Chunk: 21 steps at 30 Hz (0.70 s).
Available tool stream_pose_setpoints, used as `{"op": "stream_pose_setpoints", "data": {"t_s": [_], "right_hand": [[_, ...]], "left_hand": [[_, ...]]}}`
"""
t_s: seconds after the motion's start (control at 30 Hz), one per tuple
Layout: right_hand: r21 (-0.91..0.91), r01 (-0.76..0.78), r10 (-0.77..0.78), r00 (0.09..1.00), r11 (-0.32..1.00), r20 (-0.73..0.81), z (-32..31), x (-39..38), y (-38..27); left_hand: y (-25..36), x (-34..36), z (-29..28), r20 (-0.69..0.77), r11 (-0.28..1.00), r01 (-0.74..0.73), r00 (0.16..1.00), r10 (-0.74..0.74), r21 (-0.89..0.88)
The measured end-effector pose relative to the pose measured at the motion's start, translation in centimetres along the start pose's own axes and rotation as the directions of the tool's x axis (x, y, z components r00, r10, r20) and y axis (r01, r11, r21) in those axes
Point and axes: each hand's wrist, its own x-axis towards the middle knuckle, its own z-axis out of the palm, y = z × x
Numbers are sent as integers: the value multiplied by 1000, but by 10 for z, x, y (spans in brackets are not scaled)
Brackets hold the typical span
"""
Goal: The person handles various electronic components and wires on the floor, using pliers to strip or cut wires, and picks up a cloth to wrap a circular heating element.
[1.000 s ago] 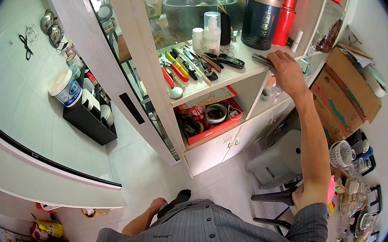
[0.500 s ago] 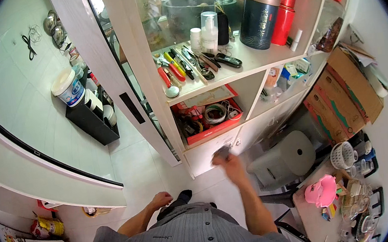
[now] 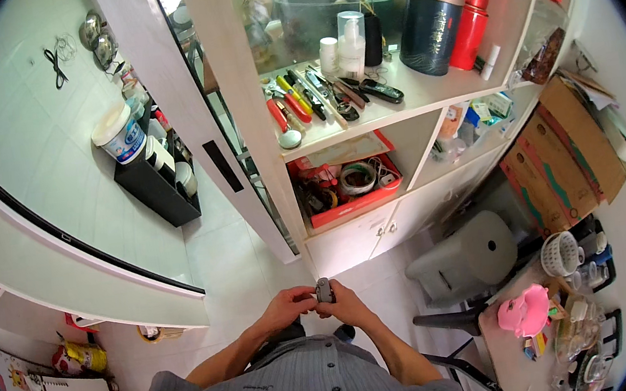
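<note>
In front of my waist, my right hand (image 3: pixel 345 305) is closed round a small grey blocky object (image 3: pixel 325 291). The object stands up between thumb and fingers; it is too small in view to tell its kind. My left hand (image 3: pixel 289 309) meets it from the left. Its fingers are bent together at the object's left side, and whether they pinch a part of it is hidden. Both hands are above the tiled floor, just short of the white cabinet (image 3: pixel 342 248).
Tools and pens (image 3: pixel 294 101) lie on the shelf ahead, beside a dark canister (image 3: pixel 431 27). Below sits a red box (image 3: pixel 357 207) of cables. To the right are a grey lidded bin (image 3: pixel 463 259), a cardboard box (image 3: pixel 548 161) and a table with a pink basin (image 3: pixel 524 310). A sliding door frame (image 3: pixel 205 130) stands left.
My right hand has drawn back from the cabinet front toward my waist with the grey object. My left hand has moved right and up to meet it. The view has shifted slightly.
</note>
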Motion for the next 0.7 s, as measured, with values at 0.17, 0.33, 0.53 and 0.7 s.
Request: {"op": "stream_pose_setpoints", "data": {"t_s": [0.17, 0.33, 0.53, 0.7], "right_hand": [[20, -102, 102, 995, 995, -13, 24, -2, -12], [-86, -94, 90, 995, 992, -49, 55, 16, -26], [-131, -125, 135, 988, 983, 72, 122, 72, -46], [-122, -164, 183, 968, 979, 171, 193, 128, -64]], "left_hand": [[-6, -1, -11, -58, 999, 13, 998, -12, 30], [-27, -1, -44, -28, 997, 49, 998, -51, -66], [-59, -24, -120, -47, 960, 61, 996, -77, -274], [-80, -55, -209, -124, 989, 32, 991, -50, -141]]}}
